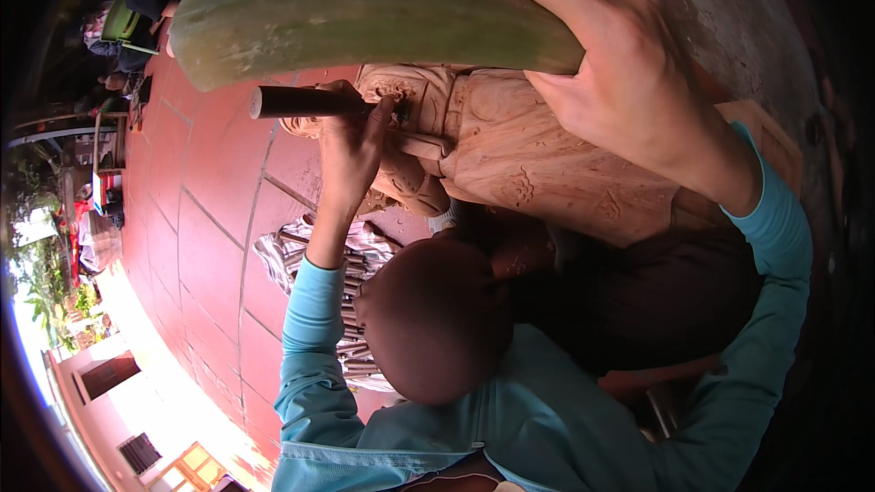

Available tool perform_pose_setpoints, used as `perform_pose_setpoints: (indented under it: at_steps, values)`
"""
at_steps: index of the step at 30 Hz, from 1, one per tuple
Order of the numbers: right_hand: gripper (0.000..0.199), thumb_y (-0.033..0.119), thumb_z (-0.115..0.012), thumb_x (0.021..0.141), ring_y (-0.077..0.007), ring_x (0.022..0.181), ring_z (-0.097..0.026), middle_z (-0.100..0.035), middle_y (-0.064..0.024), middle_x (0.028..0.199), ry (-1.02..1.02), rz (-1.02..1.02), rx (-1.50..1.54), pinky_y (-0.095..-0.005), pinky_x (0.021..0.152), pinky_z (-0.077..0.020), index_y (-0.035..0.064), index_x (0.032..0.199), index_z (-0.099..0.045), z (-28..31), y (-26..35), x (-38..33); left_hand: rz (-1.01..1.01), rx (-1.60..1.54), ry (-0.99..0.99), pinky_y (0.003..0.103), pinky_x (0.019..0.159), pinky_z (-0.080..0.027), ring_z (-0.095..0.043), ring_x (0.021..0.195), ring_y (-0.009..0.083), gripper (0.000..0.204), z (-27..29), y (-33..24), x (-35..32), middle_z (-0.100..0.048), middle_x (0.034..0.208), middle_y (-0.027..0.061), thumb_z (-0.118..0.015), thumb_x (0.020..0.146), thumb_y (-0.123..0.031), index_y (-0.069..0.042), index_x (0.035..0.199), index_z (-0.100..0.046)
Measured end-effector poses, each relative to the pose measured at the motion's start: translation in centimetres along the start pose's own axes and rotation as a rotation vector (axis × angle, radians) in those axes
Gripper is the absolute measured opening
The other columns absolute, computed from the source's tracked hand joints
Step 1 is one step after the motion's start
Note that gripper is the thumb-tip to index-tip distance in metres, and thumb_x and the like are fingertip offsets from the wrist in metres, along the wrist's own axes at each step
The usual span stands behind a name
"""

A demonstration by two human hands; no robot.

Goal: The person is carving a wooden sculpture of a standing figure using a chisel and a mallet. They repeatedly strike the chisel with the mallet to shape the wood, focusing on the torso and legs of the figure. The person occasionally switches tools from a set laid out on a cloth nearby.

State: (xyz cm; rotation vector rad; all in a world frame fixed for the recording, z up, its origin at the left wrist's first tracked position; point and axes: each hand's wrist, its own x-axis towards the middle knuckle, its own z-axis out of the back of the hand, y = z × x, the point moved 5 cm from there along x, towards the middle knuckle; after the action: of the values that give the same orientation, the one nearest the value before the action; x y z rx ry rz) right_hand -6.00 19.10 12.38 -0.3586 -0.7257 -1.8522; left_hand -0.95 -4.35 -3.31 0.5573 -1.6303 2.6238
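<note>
A reddish-brown wooden statue with carved robe folds and small flower reliefs lies across the upper middle. At its left end, my left hand is closed around a chisel by the dark round handle. The handle points left, and the blade end is hard to see against the carving. Raised above the statue, my right hand grips the right end of a long, thick green mallet. The mallet is close to the view, apart from the chisel handle, and hides the statue's far side.
Several chisels lie on a striped cloth over the red tiled floor, left of my brown-clad knee. People sit far off at upper left near a green chair. A grey concrete surface is at upper right.
</note>
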Motion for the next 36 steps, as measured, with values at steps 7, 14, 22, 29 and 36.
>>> perform_pose_setpoints:
  at_steps: [7,14,22,29,36]
  values:
    - [0.082,0.025,-0.077,0.077,-0.0178,0.055,-0.059,-0.062,-0.0133,0.082,-0.019,-0.008,0.068,-0.0305,0.053,-0.0517,0.0034,0.143,-0.034,-0.2,0.1,0.0,0.071,0.04,0.061,0.02,0.064,-0.048,-0.054,0.074,0.0069,0.024,0.1,0.0,0.4,-0.047,0.083,0.0005,-0.063,0.086,0.003,-0.003,0.096,-0.042]
    - [0.079,0.025,-0.076,0.077,-0.0157,0.054,-0.058,-0.061,-0.011,0.078,-0.007,0.002,0.014,-0.0295,0.052,-0.052,0.0054,0.143,-0.035,-0.3,0.0,-0.1,0.075,0.038,0.034,0.02,0.063,-0.047,-0.055,0.076,0.0074,0.024,0.1,-0.2,0.2,-0.048,0.082,0.0015,-0.064,0.086,0.002,-0.003,0.095,-0.042]
    - [0.072,0.016,-0.071,0.081,-0.0144,0.051,-0.056,-0.06,-0.01,0.077,-0.018,-0.016,0.038,-0.0281,0.048,-0.05,0.006,0.142,-0.036,-0.8,-0.1,-0.1,-0.126,0.375,0.041,0.02,0.061,-0.045,-0.054,0.07,0.0071,0.024,-0.4,-0.8,0.0,-0.05,0.079,0.0003,-0.065,0.086,0.001,-0.004,0.092,-0.042]
    - [0.075,0.018,-0.073,0.079,-0.0155,0.052,-0.056,-0.06,-0.0108,0.078,0.027,-0.06,0.11,-0.0291,0.048,-0.05,0.0046,0.143,-0.035,-1.2,-0.8,-0.6,0.176,-0.194,-0.034,0.02,0.061,-0.045,-0.056,0.072,0.0069,0.025,0.4,0.6,0.2,-0.054,0.082,0.0009,-0.064,0.087,0.001,-0.004,0.1,-0.043]
    - [0.081,0.024,-0.076,0.077,-0.0172,0.053,-0.057,-0.061,-0.0124,0.08,-0.009,-0.023,0.089,-0.0299,0.048,-0.0497,0.0035,0.142,-0.034,-0.4,0.0,-0.1,0.232,-0.093,-0.042,0.02,0.062,-0.046,-0.058,0.074,0.0081,0.025,0.1,-0.1,0.3,-0.058,0.085,0.0033,-0.063,0.087,0.0,-0.003,0.103,-0.044]
